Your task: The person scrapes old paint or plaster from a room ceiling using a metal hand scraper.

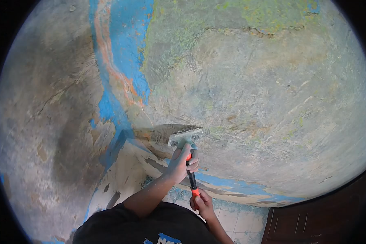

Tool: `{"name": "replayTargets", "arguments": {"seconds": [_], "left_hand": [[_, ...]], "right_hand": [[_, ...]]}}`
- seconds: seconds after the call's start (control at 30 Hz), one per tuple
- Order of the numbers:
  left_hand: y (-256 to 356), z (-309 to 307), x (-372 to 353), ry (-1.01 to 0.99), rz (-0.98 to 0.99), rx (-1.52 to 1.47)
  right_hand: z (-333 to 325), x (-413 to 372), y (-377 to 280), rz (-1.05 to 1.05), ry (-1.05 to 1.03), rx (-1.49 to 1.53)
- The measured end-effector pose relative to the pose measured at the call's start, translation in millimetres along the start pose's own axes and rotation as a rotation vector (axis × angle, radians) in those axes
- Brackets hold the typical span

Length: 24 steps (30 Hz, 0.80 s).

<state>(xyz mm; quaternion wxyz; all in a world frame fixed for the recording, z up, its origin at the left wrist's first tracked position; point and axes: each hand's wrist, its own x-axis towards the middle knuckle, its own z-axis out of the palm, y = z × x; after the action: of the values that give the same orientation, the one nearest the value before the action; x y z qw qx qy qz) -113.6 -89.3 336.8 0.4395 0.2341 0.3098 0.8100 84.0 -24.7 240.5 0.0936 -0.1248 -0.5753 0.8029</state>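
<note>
A long-handled scraper with a wide metal head and a black and orange handle stands out from the wall. Its blade edge is at the bare grey plaster, low in the corner; whether it touches cannot be made out. My left hand is wrapped round the handle just below the metal head, with dust on the fingers. Lower down, my right hand grips the orange end of the handle, close to my dark shirt.
Blue paint remains in a strip along the wall corner, with green patches at the top. A pale ledge or skirting runs below. Tiled floor with blue flakes lies beneath, and dark brown wooden furniture stands at the lower right.
</note>
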Motion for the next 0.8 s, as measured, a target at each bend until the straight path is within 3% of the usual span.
{"name": "replayTargets", "arguments": {"seconds": [0.23, 0.33, 0.53, 0.8], "left_hand": [[6, -19, 2, -0.01, -0.034, -0.059], [10, -23, 2, -0.048, -0.09, -0.032], [14, -28, 2, -0.075, -0.109, -0.049], [19, -30, 1, -0.048, -0.116, -0.07]], "right_hand": [[42, 5, 29, -0.237, 0.419, -0.472], [59, 5, 27, -0.242, 0.491, -0.44], [70, 4, 30, -0.267, 0.525, -0.526], [74, 9, 37, -0.237, 0.532, -0.378]]}}
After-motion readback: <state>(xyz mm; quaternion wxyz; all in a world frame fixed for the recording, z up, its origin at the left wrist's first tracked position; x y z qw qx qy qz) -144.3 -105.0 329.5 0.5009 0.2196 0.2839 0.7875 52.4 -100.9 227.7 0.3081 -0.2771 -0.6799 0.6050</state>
